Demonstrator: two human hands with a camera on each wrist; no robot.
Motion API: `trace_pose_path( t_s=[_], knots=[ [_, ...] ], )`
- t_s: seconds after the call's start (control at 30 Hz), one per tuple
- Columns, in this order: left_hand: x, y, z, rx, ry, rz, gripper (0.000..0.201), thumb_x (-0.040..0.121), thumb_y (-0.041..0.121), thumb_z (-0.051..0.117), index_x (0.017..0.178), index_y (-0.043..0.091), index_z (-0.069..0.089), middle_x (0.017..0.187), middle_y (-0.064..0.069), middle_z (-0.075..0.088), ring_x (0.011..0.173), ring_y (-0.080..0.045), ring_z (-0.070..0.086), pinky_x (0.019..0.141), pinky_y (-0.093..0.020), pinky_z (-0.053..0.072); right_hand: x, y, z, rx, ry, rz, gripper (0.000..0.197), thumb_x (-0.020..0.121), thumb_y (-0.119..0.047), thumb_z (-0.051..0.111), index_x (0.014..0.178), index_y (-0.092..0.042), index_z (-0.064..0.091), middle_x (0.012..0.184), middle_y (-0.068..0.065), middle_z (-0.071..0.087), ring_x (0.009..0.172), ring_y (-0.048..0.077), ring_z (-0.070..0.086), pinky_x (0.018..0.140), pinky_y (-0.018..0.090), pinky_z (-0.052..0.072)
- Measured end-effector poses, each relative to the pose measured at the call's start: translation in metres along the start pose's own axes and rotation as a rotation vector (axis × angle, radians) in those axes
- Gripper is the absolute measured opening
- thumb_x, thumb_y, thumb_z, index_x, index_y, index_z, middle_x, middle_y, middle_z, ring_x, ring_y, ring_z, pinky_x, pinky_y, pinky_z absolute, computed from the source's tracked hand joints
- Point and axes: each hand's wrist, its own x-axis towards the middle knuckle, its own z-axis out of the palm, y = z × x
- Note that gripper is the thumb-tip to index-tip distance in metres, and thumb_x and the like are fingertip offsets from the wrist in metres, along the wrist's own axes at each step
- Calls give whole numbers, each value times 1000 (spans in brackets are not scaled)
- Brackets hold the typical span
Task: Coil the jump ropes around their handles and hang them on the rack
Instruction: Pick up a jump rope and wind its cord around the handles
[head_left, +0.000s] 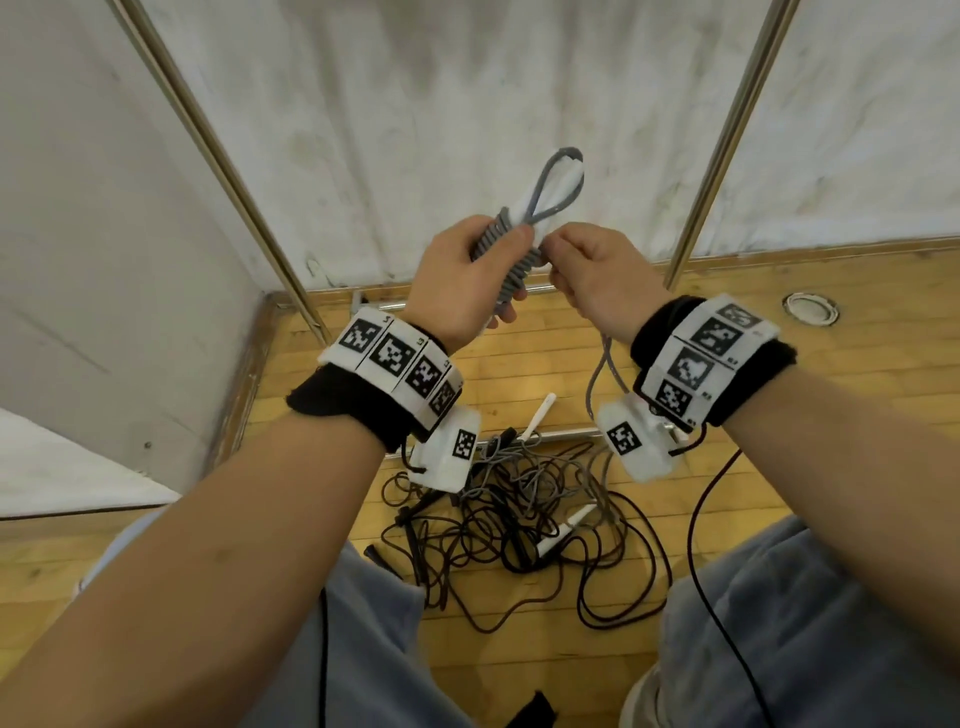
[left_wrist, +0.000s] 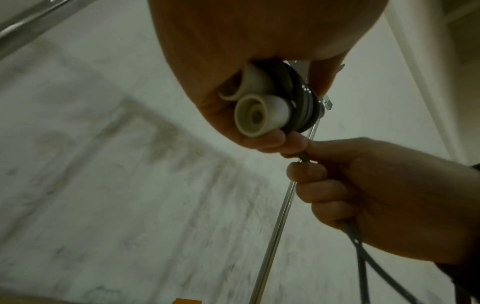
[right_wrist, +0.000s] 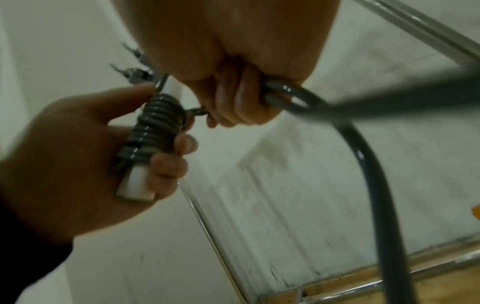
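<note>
My left hand (head_left: 462, 275) grips two white handles (left_wrist: 259, 115) held side by side, with grey rope coiled (head_left: 511, 260) tightly around them. A grey loop (head_left: 558, 184) sticks up above the coil beside the handle tips. My right hand (head_left: 587, 270) pinches the grey rope (right_wrist: 291, 94) next to the coil, and the slack hangs down past the right wrist (head_left: 597, 379). In the right wrist view the coiled bundle (right_wrist: 153, 131) sits in my left palm with a white end (right_wrist: 136, 185) showing below.
A tangle of black and grey ropes (head_left: 519, 499) with white handles (head_left: 563, 530) lies on the wooden floor between my knees. Metal rack poles (head_left: 218, 156) (head_left: 727, 145) rise left and right before a white wall; rack hooks (right_wrist: 132, 70) show above.
</note>
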Motion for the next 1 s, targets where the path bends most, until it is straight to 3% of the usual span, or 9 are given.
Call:
trace_pose_path(
  t_s=[0.1,0.2,0.37,0.47,0.57,0.63,0.7,0.83,1.0],
  knots=[
    [1,3,0,10,39,8,20,94,31,56,90,11,54,74,-9,67,57,-34,62,50,-45,49,-10,-2,7,-183,11,-72,28,99,-19,39,75,-21,53,62,-9,45,55,2,40,54,19,30],
    [0,5,-3,35,27,32,13,93,31,56,91,18,55,77,-7,66,60,-39,63,50,-51,50,-15,-1,10,-338,-51,-97,20,98,-23,45,81,-15,54,64,-9,46,57,4,41,52,17,30],
    [2,7,-6,78,40,71,14,93,28,58,103,19,57,75,-2,65,49,-23,60,39,-25,44,-10,-3,7,-559,-91,-81,24,96,-25,49,90,-7,64,85,7,53,80,22,46,68,30,30],
    [3,6,-9,56,66,102,11,92,26,60,94,15,58,73,-1,64,62,-34,64,42,-34,51,-13,-1,6,-516,-206,39,16,96,-24,49,94,-16,63,79,-3,58,73,16,51,57,21,34],
    [4,5,-12,41,86,111,12,93,25,60,90,14,56,75,-4,63,64,-24,63,45,-31,53,-13,-2,7,-338,-218,92,18,98,-14,42,94,-15,61,83,0,64,74,13,56,60,13,41],
    [6,6,-16,47,118,114,14,93,25,59,93,11,55,76,-4,63,64,-17,62,47,-28,52,-13,-3,9,-162,-176,125,19,99,-14,39,94,-16,57,73,-1,57,70,17,56,69,25,46],
    [8,7,-21,70,148,114,17,94,26,57,97,9,56,77,-4,63,62,-13,61,49,-22,49,-13,-4,11,-58,-117,129,11,99,-20,41,98,-19,52,70,-4,48,60,16,49,64,33,45],
    [11,8,-31,175,150,130,20,95,28,55,99,9,57,73,0,62,52,-3,57,46,-16,43,-13,-5,13,-210,44,-26,15,96,-25,47,88,-15,54,62,-8,42,50,3,40,50,17,32],
    [13,-7,-41,593,114,127,26,93,42,51,101,18,54,79,4,61,73,-18,60,61,-32,46,-20,-10,20,-324,-68,-75,31,100,-24,39,80,-12,60,53,-9,39,42,-2,41,46,11,30]
  ],
)
